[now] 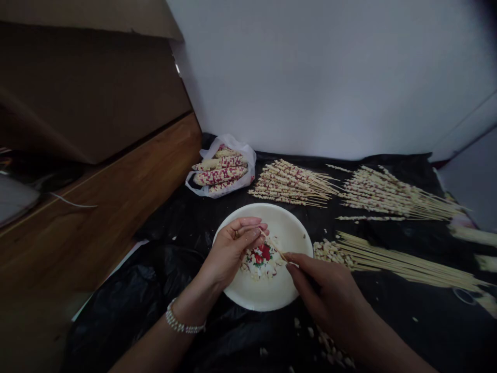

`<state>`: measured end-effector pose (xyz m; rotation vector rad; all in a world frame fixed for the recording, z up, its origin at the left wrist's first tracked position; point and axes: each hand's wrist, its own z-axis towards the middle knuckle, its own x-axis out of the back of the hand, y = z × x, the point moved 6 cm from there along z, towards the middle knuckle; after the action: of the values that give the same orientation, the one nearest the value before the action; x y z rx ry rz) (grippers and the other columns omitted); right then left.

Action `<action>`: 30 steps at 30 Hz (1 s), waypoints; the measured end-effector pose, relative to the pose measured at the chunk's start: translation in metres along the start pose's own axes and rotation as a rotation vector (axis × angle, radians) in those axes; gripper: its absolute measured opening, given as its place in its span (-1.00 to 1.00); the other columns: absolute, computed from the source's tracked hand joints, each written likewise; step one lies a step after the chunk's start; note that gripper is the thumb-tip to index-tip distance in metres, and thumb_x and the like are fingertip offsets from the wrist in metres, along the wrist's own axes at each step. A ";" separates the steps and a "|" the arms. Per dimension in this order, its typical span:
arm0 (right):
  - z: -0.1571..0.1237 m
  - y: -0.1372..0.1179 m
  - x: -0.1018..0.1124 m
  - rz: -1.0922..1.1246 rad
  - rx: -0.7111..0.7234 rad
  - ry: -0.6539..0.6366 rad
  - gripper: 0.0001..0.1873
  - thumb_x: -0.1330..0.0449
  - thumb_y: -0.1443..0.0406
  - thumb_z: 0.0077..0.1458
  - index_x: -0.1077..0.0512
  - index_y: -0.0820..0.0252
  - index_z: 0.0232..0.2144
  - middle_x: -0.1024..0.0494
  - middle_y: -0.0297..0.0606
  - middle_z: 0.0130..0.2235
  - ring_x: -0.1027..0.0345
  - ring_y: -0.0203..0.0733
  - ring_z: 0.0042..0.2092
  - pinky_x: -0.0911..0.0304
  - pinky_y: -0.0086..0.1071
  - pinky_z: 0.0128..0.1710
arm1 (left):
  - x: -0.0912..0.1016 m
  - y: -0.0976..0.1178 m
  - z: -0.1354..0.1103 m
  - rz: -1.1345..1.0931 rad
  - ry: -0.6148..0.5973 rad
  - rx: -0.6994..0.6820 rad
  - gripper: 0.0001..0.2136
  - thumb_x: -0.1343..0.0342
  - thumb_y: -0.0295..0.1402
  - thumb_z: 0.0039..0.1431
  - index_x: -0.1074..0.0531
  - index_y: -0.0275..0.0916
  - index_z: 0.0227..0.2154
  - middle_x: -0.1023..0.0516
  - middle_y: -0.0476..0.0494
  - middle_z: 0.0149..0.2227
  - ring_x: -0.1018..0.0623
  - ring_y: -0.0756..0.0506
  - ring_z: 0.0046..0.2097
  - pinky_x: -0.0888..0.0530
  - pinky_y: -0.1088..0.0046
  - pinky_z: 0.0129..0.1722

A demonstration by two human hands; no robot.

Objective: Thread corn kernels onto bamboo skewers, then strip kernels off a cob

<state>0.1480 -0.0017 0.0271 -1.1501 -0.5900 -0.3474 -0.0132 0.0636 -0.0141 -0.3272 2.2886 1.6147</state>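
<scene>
Over a round white bowl [287, 294], both of my hands meet at a thin wooden skewer [276, 247]. The thumb and forefinger of my right hand [324, 282] pinch it close to its near end. At the far end, my left hand [235, 247] is curled with thumb and fingers closed around the tip; whether a kernel is between them is hidden. Loose corn kernels [259, 273] lie in the bowl, around a red and green printed picture on its bottom.
Behind the bowl stands a white plastic bag [249, 150] of corn cobs [220, 176]. Bundles of kernel-covered skewers [289, 184] lie to its right, bare skewers [404, 261] nearer. Kernels are piled by the bowl's right rim. Black plastic sheeting [166, 223] covers the surface before a white wall.
</scene>
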 end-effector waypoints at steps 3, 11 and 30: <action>0.000 0.000 -0.001 0.019 -0.011 0.001 -0.72 0.00 0.29 0.24 -0.52 0.12 -0.26 -0.60 -0.27 -0.42 -0.49 -0.21 -0.44 -0.36 -0.38 -0.46 | 0.001 0.003 0.000 0.002 0.047 -0.026 -0.77 -0.35 -0.43 -0.08 -0.52 -0.29 -0.30 -0.64 -0.12 -0.28 -0.60 -0.04 -0.19 -0.52 0.50 -0.17; 0.000 0.005 -0.002 0.054 -0.045 0.017 -0.74 -0.03 0.28 0.22 -0.54 0.12 -0.29 -0.57 -0.31 -0.46 -0.48 -0.23 -0.44 -0.34 -0.39 -0.46 | 0.000 0.004 -0.001 0.031 0.075 -0.093 -0.80 -0.35 -0.38 -0.05 -0.51 -0.28 -0.34 -0.66 -0.11 -0.28 -0.62 -0.04 -0.19 -0.52 0.51 -0.17; 0.000 -0.001 -0.005 0.199 -0.077 0.116 -0.73 -0.06 0.32 0.21 -0.55 0.18 -0.16 -0.60 -0.28 -0.42 -0.45 -0.32 -0.45 -0.33 -0.50 -0.42 | -0.008 0.010 -0.009 -0.051 0.000 -0.032 -0.75 -0.23 -0.29 0.11 -0.54 -0.28 -0.17 -0.62 -0.16 -0.19 -0.60 -0.05 -0.19 -0.55 0.48 -0.22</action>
<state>0.1431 -0.0025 0.0251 -1.2426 -0.3596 -0.2648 -0.0103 0.0585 0.0005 -0.3897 2.2379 1.6272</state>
